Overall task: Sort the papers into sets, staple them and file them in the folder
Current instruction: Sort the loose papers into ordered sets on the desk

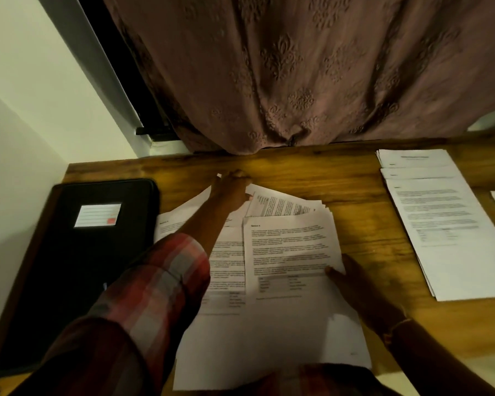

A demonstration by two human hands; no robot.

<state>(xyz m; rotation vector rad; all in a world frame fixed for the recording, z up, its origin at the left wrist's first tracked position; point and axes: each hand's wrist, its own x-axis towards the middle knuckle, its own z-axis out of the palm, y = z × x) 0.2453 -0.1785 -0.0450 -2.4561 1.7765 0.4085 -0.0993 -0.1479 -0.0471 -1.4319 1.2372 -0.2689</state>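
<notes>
A loose pile of white printed sheets (269,324) lies spread mid-way along the brown wooden table (297,172), reaching its near edge. The left hand (232,190), in a red plaid sleeve (155,287), reaches to the pile's far end, its fingers curled on a sheet's corner. The right hand (355,284) pinches the top sheet's right edge, thumb on top. A black folder with a white label (69,267) lies just left of the pile. A neat stack of white papers (452,252) sits well to the right. A dusty-pink embroidered curtain (297,67) hangs behind.
</notes>
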